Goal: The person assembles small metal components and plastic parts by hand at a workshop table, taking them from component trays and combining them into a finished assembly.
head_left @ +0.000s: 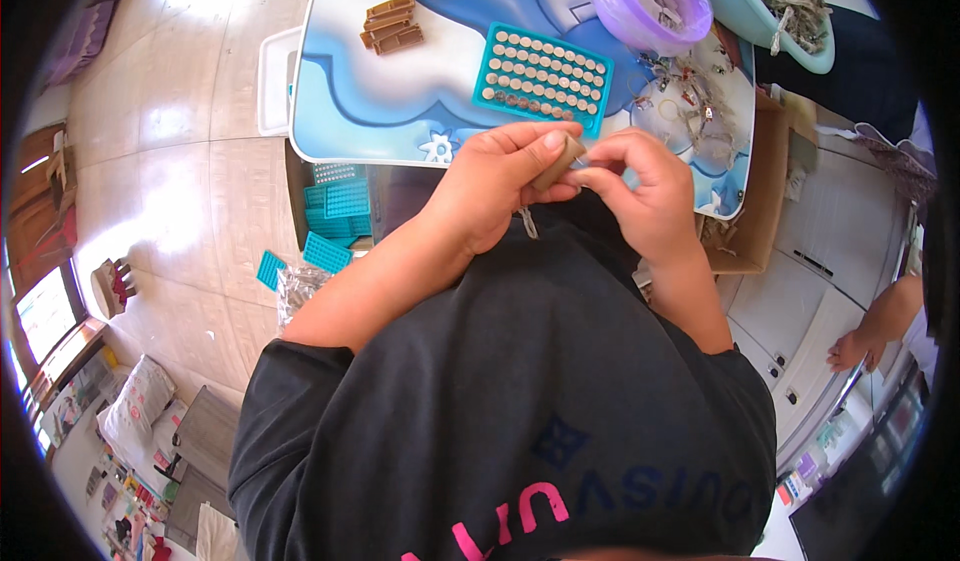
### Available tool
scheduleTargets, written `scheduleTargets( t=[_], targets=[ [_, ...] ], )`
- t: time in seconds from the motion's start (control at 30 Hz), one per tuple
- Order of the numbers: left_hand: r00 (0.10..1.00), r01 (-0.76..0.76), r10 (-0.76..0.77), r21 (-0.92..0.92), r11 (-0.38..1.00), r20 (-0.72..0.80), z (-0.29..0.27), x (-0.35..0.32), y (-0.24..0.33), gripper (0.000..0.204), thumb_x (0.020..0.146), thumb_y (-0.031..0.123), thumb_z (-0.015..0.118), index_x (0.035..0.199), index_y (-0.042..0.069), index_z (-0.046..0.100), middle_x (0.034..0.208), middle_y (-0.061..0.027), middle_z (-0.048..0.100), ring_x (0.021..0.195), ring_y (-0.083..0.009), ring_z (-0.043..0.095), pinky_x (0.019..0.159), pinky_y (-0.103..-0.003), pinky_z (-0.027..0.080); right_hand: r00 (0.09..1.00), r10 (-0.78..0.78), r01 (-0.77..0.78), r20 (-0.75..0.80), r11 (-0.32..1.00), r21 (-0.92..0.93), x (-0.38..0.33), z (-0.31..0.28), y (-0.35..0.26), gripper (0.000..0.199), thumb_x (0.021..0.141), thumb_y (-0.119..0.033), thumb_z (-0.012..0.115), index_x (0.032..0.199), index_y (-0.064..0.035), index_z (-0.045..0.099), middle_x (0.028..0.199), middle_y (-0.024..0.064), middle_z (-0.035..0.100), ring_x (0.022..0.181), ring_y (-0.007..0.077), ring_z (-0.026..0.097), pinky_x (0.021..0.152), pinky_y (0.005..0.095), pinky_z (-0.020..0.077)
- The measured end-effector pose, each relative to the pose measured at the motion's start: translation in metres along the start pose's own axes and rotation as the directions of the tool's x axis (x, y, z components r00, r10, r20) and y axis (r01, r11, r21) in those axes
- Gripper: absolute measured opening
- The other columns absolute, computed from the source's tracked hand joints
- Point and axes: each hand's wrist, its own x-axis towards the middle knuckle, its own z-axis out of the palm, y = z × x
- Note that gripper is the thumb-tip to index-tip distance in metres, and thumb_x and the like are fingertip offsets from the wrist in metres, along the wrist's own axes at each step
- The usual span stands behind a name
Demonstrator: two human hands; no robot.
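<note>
My left hand (487, 176) is closed around a small tan-brown piece (556, 167), held above the table's near edge. Beside it my right hand (650, 183) has its thumb and forefinger pinched together at the piece's right end. Whatever lies between those fingertips is too small to make out. A short pale strand (529, 224) dangles below my left hand. Just beyond both hands lies a teal tray (592, 131) with rows of small round silvery discs, some in the nearest row darker.
Brown slotted pieces (392, 27) lie far left on the blue-and-white table (340, 111). Tangled wires (700, 111) spread at right, near a purple-lined basin (615, 31) and a light-teal tub (790, 59). Teal trays (345, 199) sit below left. Another person's hand (857, 350) is at far right.
</note>
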Motion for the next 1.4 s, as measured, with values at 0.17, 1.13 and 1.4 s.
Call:
scheduleTargets(
  t=[0.17,1.13,1.4],
  targets=[
    [0.988,0.053,-0.057,0.032,0.998,0.143,0.008,-0.006,0.004,0.031,0.091,0.019,0.054,0.112,-0.004,0.053,0.095,-0.0083,0.061,0.081,-0.0131,0.06,0.074,-0.026,0.052,0.966,0.171,-0.245,0.192,0.836,0.49,-0.007,-0.009,0.01,0.025,0.08,-0.012,0.067,0.101,-0.0004,0.061,0.077,-0.0035,0.054,0.069,0.0045,0.048,0.062,0.0197,0.0401],
    [0.698,-0.516,0.707,0.603,0.608,-0.115,-0.046,0.033,0.058,0.014,0.093,0.011,0.049,0.101,0.002,0.055,0.087,-0.007,0.06,0.065,-0.0098,0.055,0.058,-0.023,0.046,0.925,0.2,-0.345,-0.322,0.798,-0.495,-0.035,-0.042,0.056,0.025,0.075,-0.029,0.068,0.085,-0.0074,0.061,0.071,0.0087,0.062,0.062,0.0233,0.059,0.055,0.034,0.0449],
    [1.0,-0.009,0.003,0.255,0.967,0.023,-0.001,0.013,0.017,0.013,0.087,0.011,0.053,0.092,0.002,0.059,0.076,-0.001,0.056,0.05,-0.0042,0.04,0.043,-0.018,0.028,0.796,0.432,-0.476,-0.425,0.879,0.002,-0.023,-0.04,0.075,0.013,0.082,-0.019,0.064,0.088,-0.0072,0.062,0.061,0.001,0.057,0.055,0.0075,0.051,0.05,0.0245,0.0387]
  ],
)
